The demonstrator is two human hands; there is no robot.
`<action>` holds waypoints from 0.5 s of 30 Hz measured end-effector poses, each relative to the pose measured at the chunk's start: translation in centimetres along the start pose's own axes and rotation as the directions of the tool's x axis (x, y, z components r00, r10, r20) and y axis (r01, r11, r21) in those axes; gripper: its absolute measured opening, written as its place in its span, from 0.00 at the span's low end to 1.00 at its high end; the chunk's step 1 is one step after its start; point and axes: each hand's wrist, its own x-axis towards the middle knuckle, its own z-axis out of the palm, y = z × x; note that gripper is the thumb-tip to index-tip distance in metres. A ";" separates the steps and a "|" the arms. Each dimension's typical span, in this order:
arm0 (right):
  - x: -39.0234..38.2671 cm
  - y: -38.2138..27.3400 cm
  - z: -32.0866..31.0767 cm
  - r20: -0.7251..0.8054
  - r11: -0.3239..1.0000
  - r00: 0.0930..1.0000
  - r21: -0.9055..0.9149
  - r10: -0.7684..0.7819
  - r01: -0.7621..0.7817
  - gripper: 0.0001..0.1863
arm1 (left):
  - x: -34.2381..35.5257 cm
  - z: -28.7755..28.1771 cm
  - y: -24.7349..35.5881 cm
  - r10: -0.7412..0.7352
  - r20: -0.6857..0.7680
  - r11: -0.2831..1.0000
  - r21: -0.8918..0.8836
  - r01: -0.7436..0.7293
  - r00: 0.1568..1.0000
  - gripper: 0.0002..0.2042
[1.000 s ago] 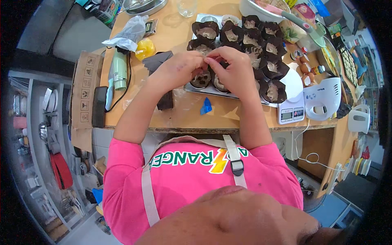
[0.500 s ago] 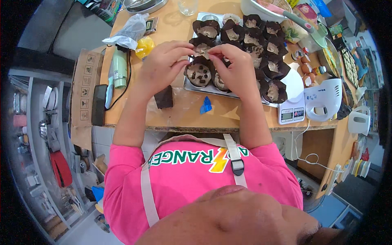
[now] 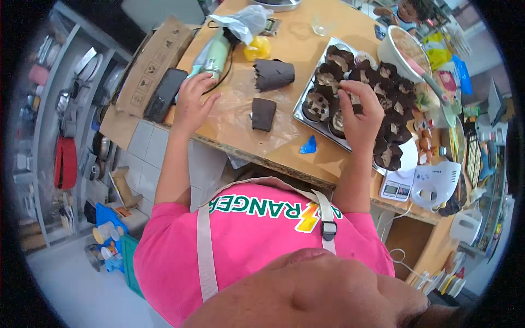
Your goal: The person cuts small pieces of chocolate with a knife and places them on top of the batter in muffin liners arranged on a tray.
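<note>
My left hand (image 3: pixel 194 103) is open near the table's left edge, fingers spread and holding nothing. Its fingertips are by the lower end of a light-green cylinder (image 3: pixel 219 52) with a black cord. Over the metal muffin tray (image 3: pixel 301 113), my right hand (image 3: pixel 362 115) has its thumb and forefinger pinched together; anything between them is too small to make out. Dark brown paper cups with pale brown batter fill the tray. One front cup (image 3: pixel 316 106) has dark chunks on top. Two groups of brown paper liners (image 3: pixel 275 75) lie between my hands, the smaller (image 3: pixel 263 115) on clear plastic.
A black case (image 3: pixel 165 94) and cardboard (image 3: pixel 150 68) lie at the left edge. A blue scrap (image 3: pixel 308 145) sits before the tray. To the right are a kitchen scale (image 3: pixel 396 188), a white hand mixer (image 3: pixel 436 184) and a white bowl (image 3: pixel 389 48). Another person (image 3: pixel 406 15) is beyond the table.
My left hand has left the cups and moved left to the light-green cylinder, uncovering the larger liners. My right hand stays over the tray. The whole view has turned.
</note>
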 end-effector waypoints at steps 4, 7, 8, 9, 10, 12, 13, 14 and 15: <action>-0.5 -1.6 1.6 0.021 0.995 0.996 -0.031 -0.091 0.092 0.09 | 0.9 -0.8 -1.4 -0.006 0.099 1.000 0.016 0.004 0.995 0.13; -1.3 -2.8 2.0 0.074 0.985 0.986 -0.075 -0.150 0.155 0.10 | 1.3 -0.5 -0.8 0.058 0.212 0.995 -0.091 -0.039 0.976 0.11; -1.7 -2.9 2.0 0.082 0.986 0.986 -0.066 -0.147 0.152 0.10 | 1.4 -0.7 -0.5 0.034 0.176 0.995 -0.103 -0.016 0.984 0.12; -2.1 -2.9 2.0 0.088 0.987 0.986 -0.059 -0.142 0.147 0.10 | 1.5 -0.9 -0.5 0.013 0.142 0.993 -0.116 0.004 0.990 0.12; -2.6 -3.0 1.8 0.093 0.986 0.986 -0.081 -0.138 0.146 0.10 | 1.6 -1.2 -0.7 0.012 0.139 0.993 -0.116 0.004 0.990 0.12; -3.7 -2.8 1.5 0.106 0.989 0.986 -0.069 -0.127 0.134 0.10 | 2.0 -1.9 -1.5 -0.001 -0.033 0.996 0.087 0.004 0.999 0.12; -4.2 -2.9 1.4 0.124 0.991 0.985 -0.056 -0.117 0.124 0.10 | 2.2 -2.1 -2.5 -0.004 -0.035 0.996 0.086 0.007 0.999 0.12; -4.5 -3.1 1.2 0.152 0.986 0.978 -0.067 -0.140 0.151 0.10 | 2.7 -2.1 -4.0 -0.065 -0.089 0.995 0.076 0.071 0.994 0.14; -4.9 -3.2 1.0 0.152 0.986 0.979 -0.076 -0.137 0.150 0.10 | 3.1 -2.0 -5.3 -0.121 -0.139 0.990 0.056 0.130 0.983 0.16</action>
